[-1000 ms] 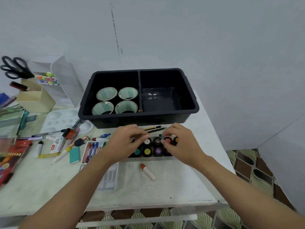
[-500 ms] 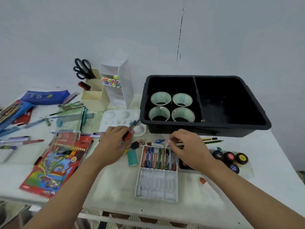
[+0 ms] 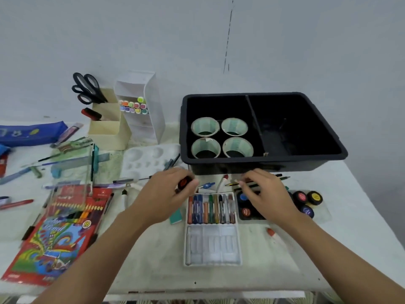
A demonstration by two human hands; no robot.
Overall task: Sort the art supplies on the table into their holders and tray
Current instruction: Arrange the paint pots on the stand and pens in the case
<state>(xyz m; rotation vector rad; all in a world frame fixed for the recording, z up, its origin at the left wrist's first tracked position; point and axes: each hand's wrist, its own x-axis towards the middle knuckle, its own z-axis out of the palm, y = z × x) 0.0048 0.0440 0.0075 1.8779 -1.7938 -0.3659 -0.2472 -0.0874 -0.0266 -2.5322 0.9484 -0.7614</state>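
Table [image 3: 153, 260], white and stained, fills the frame below a pale wall and is strewn with art supplies. A large black plastic bin [image 3: 306, 164] with a centre divider stands at upper right of centre, with four pale green tape-lined cups [image 3: 237, 145] upright in its left compartment. A red cardboard box of coloured pencils [image 3: 50, 242] lies at lower left. A clear plastic case of crayons [image 3: 211, 229] lies open at lower centre, the crayons in a row along its far end. The left hand [image 3: 162, 198] hovers just left of that case, its thumb and curled fingers pinching a small black paint pot with a red lid [image 3: 184, 182] in front of the bin's left corner. The right hand [image 3: 269, 194] reaches over a group of black paint pots [image 3: 306, 211] with coloured lids, right of the crayon case. Its fingers are close together and bent down, but whether they grip anything cannot be told. A white plastic mixing palette [image 3: 144, 159] lies left of the bin. A cream holder [image 3: 109, 132] with black-handled scissors [image 3: 87, 88] and a white rack of coloured markers [image 3: 132, 106] stand side by side at upper left. Thin pencils [image 3: 282, 178] lie along the bin's front wall, and a white stick with an orange cap [image 3: 276, 236] lies at lower right.
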